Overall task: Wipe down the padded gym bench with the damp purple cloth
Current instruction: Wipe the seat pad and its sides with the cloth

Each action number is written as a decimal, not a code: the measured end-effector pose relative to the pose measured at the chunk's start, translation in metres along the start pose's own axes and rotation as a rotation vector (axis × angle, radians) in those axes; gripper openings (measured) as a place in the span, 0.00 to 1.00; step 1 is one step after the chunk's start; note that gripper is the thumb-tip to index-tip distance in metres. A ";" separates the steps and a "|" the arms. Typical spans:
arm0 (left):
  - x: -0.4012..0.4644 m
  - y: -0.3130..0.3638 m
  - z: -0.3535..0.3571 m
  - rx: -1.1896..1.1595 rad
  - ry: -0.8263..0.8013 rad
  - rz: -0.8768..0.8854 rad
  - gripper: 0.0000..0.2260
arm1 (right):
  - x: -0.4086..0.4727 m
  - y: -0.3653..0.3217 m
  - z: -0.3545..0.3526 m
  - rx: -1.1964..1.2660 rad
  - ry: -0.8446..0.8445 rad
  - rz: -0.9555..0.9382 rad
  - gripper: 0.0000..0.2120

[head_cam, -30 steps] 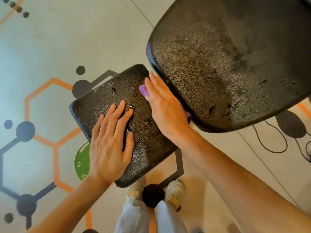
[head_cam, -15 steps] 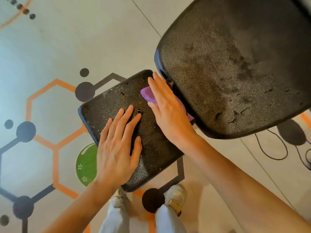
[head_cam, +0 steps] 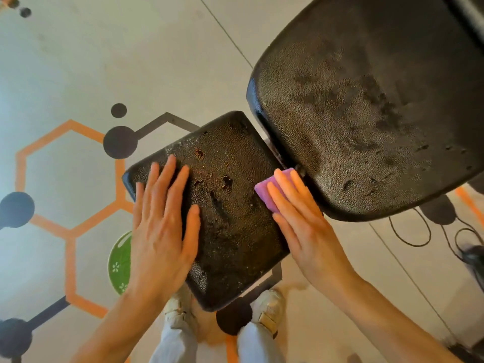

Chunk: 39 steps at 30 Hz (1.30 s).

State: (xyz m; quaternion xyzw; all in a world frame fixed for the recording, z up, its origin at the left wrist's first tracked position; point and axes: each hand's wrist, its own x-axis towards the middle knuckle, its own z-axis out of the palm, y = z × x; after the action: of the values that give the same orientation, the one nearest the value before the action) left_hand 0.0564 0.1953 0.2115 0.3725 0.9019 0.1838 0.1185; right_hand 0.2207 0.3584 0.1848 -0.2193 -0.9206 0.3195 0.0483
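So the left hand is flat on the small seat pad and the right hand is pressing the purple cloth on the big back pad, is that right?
Not quite. In the head view the right hand presses the purple cloth on the small seat pad, at its edge beside the big back pad, not on it. The left hand does lie flat on the seat pad.

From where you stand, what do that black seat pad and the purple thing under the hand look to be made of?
The seat pad looks like black vinyl or faux leather over padding: pebbled grain, a slight sheen, and worn patches on top. The purple cloth, pressed flat under the right hand, looks like soft matte fabric, perhaps microfibre; too little shows to be sure.
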 end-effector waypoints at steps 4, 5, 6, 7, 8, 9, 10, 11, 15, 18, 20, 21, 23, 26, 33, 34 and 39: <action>0.005 -0.004 0.006 -0.027 0.030 -0.018 0.24 | 0.107 -0.013 0.010 0.052 0.064 0.102 0.22; 0.005 -0.003 0.007 -0.029 0.032 -0.017 0.24 | 0.128 -0.016 0.011 0.055 0.071 0.105 0.22; 0.004 -0.004 0.008 -0.027 0.033 -0.014 0.24 | 0.135 -0.016 0.012 0.052 0.075 0.092 0.21; 0.004 -0.004 0.007 -0.026 0.035 -0.009 0.24 | 0.126 -0.015 0.012 0.045 0.072 0.068 0.21; 0.004 -0.005 0.007 -0.024 0.036 -0.004 0.24 | 0.106 -0.012 0.011 0.028 0.058 0.062 0.21; 0.005 -0.005 0.007 -0.025 0.033 -0.001 0.24 | 0.077 -0.011 0.007 0.008 0.037 0.064 0.21; 0.005 -0.004 0.007 -0.029 0.032 -0.004 0.24 | 0.048 -0.012 0.002 0.004 0.019 0.065 0.22; 0.005 -0.004 0.006 -0.035 0.035 -0.014 0.24 | 0.030 -0.013 -0.002 0.004 -0.002 0.057 0.22; 0.005 -0.001 0.006 -0.033 0.034 -0.035 0.24 | 0.102 -0.021 0.012 -0.015 0.049 0.082 0.22; 0.006 -0.001 0.006 -0.024 0.032 -0.026 0.24 | 0.155 -0.030 0.018 -0.046 0.035 0.044 0.21; 0.006 -0.003 0.007 -0.026 0.029 -0.020 0.24 | 0.124 -0.024 0.013 -0.055 0.016 0.021 0.22; 0.006 -0.003 0.007 -0.022 0.027 -0.019 0.24 | 0.093 -0.022 0.010 -0.068 -0.003 0.034 0.22; 0.005 -0.003 0.007 -0.031 0.029 -0.027 0.24 | 0.042 -0.025 0.003 -0.110 -0.037 0.073 0.23; 0.007 -0.002 0.008 -0.040 0.038 -0.035 0.24 | 0.084 -0.030 0.013 -0.101 0.018 0.051 0.22; 0.006 -0.004 0.007 -0.024 0.020 -0.015 0.24 | 0.084 -0.033 0.015 -0.114 -0.020 0.061 0.23; 0.005 -0.004 0.006 -0.031 0.016 -0.018 0.24 | 0.054 -0.038 0.011 -0.113 -0.033 0.097 0.23; 0.005 -0.005 0.007 -0.029 0.010 -0.026 0.24 | 0.096 -0.039 0.021 -0.128 0.038 0.152 0.23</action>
State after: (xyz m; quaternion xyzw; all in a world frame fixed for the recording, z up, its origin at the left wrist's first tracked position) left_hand 0.0519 0.1973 0.2028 0.3581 0.9045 0.1971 0.1219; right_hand 0.1147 0.3609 0.1872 -0.2974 -0.9188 0.2583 0.0273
